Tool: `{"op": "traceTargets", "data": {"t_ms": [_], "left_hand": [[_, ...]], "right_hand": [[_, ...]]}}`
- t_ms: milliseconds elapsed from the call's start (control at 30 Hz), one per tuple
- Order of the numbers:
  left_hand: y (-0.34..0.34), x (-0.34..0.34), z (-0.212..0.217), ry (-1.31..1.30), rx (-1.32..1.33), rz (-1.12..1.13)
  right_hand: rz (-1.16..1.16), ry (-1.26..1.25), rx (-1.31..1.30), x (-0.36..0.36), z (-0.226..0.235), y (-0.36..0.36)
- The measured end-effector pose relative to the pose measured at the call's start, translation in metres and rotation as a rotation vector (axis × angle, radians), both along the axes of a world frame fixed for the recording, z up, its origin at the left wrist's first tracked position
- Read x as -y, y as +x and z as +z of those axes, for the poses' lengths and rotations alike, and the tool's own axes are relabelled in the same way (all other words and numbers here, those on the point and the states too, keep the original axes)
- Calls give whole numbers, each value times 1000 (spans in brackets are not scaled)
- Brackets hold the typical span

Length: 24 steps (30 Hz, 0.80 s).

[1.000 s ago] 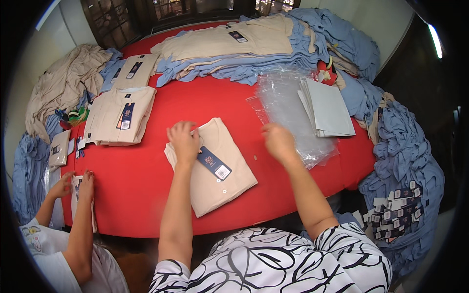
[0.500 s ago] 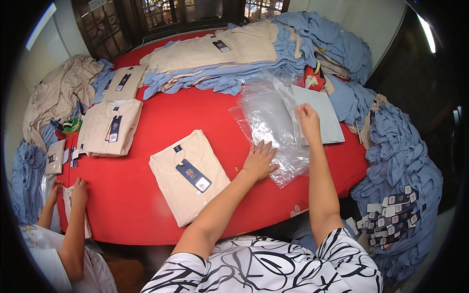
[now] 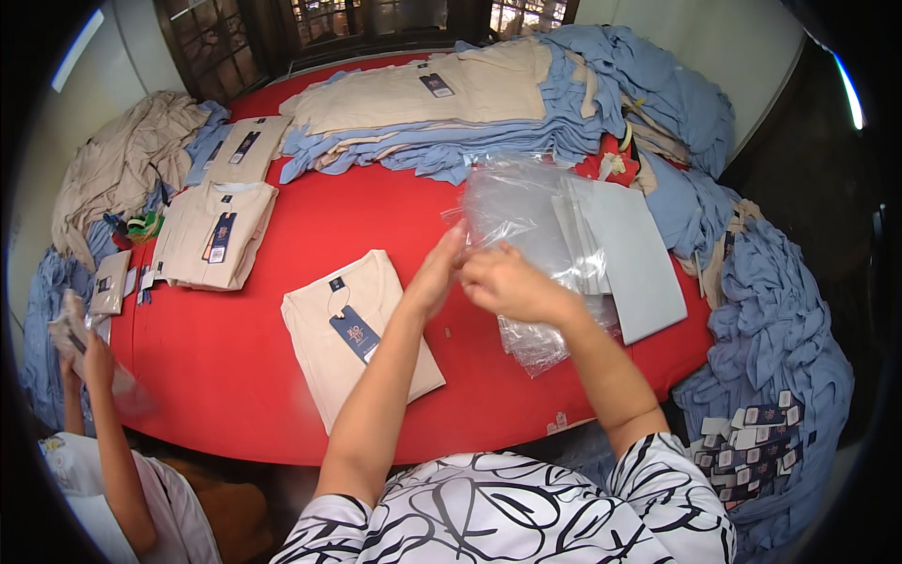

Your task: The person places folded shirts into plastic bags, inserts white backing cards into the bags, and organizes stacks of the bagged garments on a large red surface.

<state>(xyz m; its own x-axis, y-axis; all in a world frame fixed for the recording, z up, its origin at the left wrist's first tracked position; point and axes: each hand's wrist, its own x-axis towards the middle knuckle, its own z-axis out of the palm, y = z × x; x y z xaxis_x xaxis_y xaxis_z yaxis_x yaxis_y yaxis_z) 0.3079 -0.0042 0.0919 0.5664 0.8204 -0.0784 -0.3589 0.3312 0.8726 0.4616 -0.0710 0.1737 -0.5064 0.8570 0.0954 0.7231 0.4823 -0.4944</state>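
Meeting at clear, flat plastic bags (image 3: 509,209): your left hand (image 3: 435,275), right hand (image 3: 515,285). Right fingers curled; can't tell either grip.

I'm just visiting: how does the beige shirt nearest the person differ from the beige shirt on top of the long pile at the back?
The near shirt is folded into a compact rectangle, while the back shirt lies spread out long. The near shirt rests on the red table; the back shirt lies over blue garments. Both are beige and carry a dark tag.
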Motion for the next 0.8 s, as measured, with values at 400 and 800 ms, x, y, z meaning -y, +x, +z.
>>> {"op": "traceTargets", "data": {"t_ms": [400,800], "left_hand": [[16,-49,-4,597,-1124,357],[-39,-85,36,715,-1025,345]], "right_hand": [[-868,356,-269,-15,-125,104],[-671,405,81,-166,-165,132]]}}
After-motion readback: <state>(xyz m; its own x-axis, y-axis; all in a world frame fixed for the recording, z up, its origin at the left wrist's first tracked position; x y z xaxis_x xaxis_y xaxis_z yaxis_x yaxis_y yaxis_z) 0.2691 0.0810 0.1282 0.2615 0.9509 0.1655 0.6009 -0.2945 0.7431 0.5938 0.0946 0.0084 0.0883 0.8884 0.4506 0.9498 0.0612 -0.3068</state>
